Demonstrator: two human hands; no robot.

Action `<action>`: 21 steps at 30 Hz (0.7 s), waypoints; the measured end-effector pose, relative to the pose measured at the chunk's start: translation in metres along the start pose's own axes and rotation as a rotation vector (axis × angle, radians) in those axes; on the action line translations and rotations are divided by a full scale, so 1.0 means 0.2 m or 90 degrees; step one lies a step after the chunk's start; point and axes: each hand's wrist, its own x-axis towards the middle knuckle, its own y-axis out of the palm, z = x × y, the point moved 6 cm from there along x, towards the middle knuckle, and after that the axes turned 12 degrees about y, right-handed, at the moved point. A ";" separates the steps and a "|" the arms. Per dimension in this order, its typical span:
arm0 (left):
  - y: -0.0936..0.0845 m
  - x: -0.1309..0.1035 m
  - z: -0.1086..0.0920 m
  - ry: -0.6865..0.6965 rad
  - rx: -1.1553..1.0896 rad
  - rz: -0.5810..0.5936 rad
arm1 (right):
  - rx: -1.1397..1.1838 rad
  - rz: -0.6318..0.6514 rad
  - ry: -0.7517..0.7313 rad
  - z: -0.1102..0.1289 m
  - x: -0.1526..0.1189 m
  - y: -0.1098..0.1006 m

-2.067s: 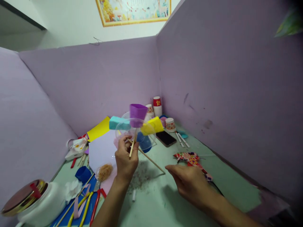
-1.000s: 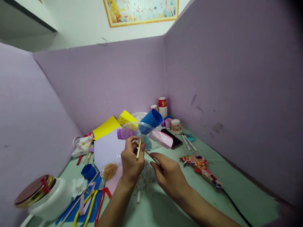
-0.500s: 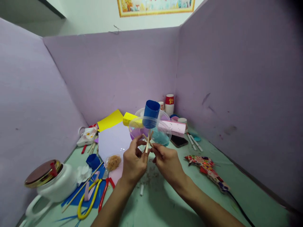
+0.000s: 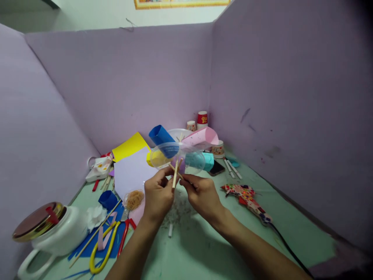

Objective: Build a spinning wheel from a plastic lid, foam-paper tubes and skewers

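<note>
Clamping the stick in the left grip, pinching the end of the cross-stick in the right grip; ideally bracing both gently, leaving the tubes unobstructed.

Free passage and obstruction over the green tabletop: an open lane runs up between the forearms to the left hand and right hand, with a short white stick in it; a second lane separates the right hand from the patterned glue gun, whose black cord trails nearer. Coloured paper tubes block the way ahead; a white pot obstructs the left
</note>
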 end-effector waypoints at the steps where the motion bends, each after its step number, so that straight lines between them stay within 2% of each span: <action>1: 0.00 0.00 0.01 -0.009 -0.013 -0.001 | -0.004 0.002 0.002 0.00 0.00 0.00; 8: 0.01 0.04 -0.02 -0.035 -0.052 0.031 | 0.012 0.033 -0.023 0.00 0.00 -0.01; 13: 0.02 0.05 -0.02 -0.020 -0.056 0.064 | 0.003 0.031 -0.028 0.00 0.00 0.00; 15: 0.02 0.05 -0.01 -0.013 -0.059 0.064 | 0.010 -0.021 -0.058 0.02 -0.02 -0.03; 17: 0.03 0.05 -0.02 -0.009 -0.055 0.060 | 0.035 -0.127 -0.109 0.05 -0.06 -0.11; 19: 0.03 0.05 -0.02 -0.004 -0.036 0.058 | 0.068 -0.265 -0.127 0.07 -0.08 -0.25; 21: 0.02 0.05 -0.02 0.001 -0.002 0.059 | 0.102 -0.379 -0.071 0.05 -0.03 -0.41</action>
